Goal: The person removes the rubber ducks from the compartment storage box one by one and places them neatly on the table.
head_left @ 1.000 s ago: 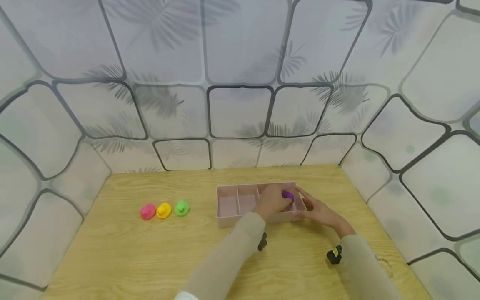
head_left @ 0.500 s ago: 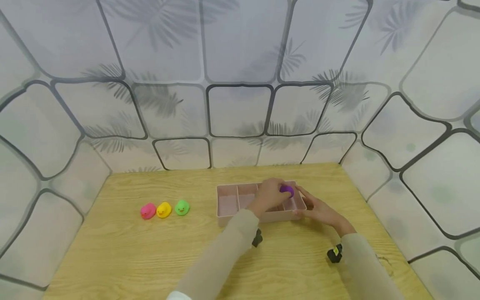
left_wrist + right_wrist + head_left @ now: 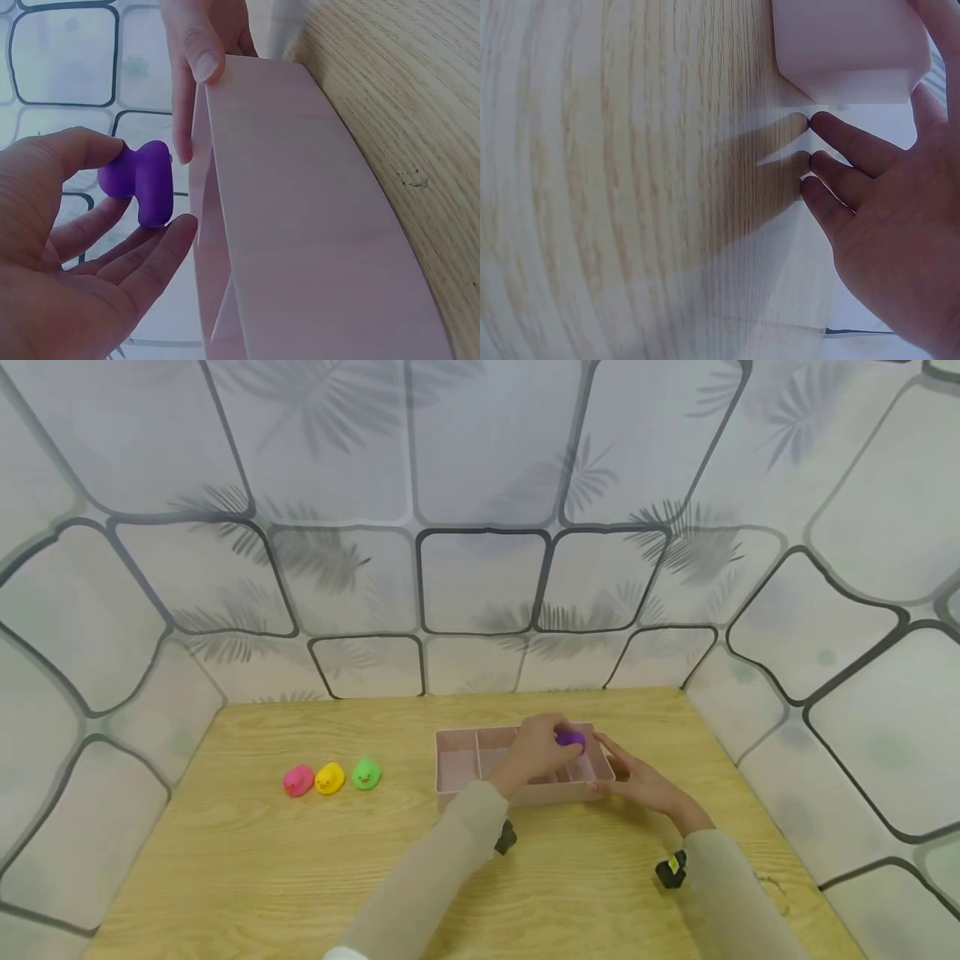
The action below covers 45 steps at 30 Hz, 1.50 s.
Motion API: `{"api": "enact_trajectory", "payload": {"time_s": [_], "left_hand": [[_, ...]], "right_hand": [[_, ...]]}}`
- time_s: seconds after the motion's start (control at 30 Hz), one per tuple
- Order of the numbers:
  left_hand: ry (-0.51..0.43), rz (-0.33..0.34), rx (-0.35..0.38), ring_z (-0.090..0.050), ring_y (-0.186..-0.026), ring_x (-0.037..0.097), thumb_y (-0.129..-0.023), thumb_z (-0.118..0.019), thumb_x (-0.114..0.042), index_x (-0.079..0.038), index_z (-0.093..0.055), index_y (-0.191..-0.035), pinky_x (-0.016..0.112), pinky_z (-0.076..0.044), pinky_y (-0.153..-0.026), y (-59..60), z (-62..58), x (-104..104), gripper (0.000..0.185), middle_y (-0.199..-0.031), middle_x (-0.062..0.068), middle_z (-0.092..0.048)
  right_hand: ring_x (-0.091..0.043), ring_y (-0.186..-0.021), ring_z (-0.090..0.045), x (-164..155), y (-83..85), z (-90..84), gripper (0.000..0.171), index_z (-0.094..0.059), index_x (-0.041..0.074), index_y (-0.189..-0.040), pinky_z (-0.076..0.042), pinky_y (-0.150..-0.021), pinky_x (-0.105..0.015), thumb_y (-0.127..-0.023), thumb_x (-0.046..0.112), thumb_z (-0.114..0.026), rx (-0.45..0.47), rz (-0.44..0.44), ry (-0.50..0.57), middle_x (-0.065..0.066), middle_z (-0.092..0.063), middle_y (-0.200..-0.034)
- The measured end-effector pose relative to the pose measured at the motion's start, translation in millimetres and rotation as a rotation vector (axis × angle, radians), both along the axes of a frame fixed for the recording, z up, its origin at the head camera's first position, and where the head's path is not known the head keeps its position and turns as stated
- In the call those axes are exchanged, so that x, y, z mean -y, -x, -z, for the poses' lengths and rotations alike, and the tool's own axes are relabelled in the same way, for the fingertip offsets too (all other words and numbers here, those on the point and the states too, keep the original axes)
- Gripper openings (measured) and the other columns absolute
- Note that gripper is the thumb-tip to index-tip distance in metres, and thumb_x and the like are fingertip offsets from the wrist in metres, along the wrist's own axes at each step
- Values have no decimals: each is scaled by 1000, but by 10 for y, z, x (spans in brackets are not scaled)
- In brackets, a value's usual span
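Since a second ago the left hand has lifted the purple duck, likely a rubber toy, higher above the pink divided tray, right of centre, pinching it. The right hand, fingers straight, steadies the tray's right end.

I see long beige sleeves on both my arms, reaching to the wrists. A small black camera unit sits under my left wrist; the one at my right carries a yellow mark.
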<state>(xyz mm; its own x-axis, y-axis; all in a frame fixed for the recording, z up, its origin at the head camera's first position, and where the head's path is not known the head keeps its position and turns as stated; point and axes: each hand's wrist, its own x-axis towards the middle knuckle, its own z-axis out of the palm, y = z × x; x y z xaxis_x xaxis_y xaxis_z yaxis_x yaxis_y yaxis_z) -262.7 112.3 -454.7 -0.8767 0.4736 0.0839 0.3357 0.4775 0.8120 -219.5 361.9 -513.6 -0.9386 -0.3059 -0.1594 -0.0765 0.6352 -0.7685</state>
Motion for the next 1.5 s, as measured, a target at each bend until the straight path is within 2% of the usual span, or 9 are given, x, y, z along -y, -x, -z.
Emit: {"api": "enact_trajectory", "payload": {"time_s": [0.3,0.53,0.73,0.93,1.0,1.17,1.3,1.5], "left_hand": [[-132,-39,30,-70,-102,19,-92,-80,-24,-10,-75,-115,24,-60,-80,28,24,155,28,-115,6,-75],[-253,-85,65,-73,-105,23,-92,-81,-23,-11,-78,-119,27,-62,-81,52,88,264,31,-119,8,-76],[-277,-141,106,-72,-113,29,-93,-81,-29,-13,-79,-122,34,-63,-86,32,143,368,33,-128,9,-72],[-399,-101,168,-74,-107,31,-96,-76,-16,-4,-76,-125,42,-64,-89,31,190,457,32,-124,20,-73],[-447,-85,216,-75,-106,33,-96,-75,-12,0,-74,-127,42,-64,-90,26,192,491,33,-124,24,-73],[-417,-116,239,-74,-114,33,-97,-75,-19,-5,-73,-130,41,-62,-96,-3,177,605,36,-127,20,-74],[-377,-133,214,-72,-119,31,-95,-78,-25,-11,-74,-130,41,-60,-99,-8,169,701,38,-128,16,-75],[-386,-110,199,-74,-113,28,-91,-83,-20,-11,-74,-130,35,-63,-91,-28,182,836,42,-127,14,-75]], "right_hand": [[-49,-145,-48,-9,29,33,97,-7,38,-170,-38,-115,-72,-99,44,-72,13,14,-9,-29,-43,-162],[-49,-144,-50,-16,21,24,97,-7,38,-170,-39,-114,-72,-99,43,-72,-10,6,-37,-29,-47,-159],[-50,-144,-49,-10,2,5,98,-7,38,-170,-38,-115,-73,-99,40,-74,-7,-2,-26,-31,-45,-160],[-49,-144,-49,-8,16,4,99,-7,39,-170,-37,-116,-72,-98,39,-75,-6,0,-7,-30,-45,-160],[-49,-145,-49,-10,19,10,100,-7,39,-170,-37,-117,-71,-98,39,-75,-5,1,-6,-30,-45,-160],[-49,-145,-48,-15,20,11,100,-7,36,-170,-36,-117,-70,-97,38,-76,-10,1,-4,-31,-44,-160],[-49,-146,-47,-18,17,22,99,-7,36,-170,-38,-116,-70,-98,38,-75,-20,-5,-13,-30,-44,-161],[-49,-147,-46,-14,17,25,98,-6,37,-170,-40,-115,-69,-99,38,-74,-21,-17,-8,-30,-42,-162]]}}
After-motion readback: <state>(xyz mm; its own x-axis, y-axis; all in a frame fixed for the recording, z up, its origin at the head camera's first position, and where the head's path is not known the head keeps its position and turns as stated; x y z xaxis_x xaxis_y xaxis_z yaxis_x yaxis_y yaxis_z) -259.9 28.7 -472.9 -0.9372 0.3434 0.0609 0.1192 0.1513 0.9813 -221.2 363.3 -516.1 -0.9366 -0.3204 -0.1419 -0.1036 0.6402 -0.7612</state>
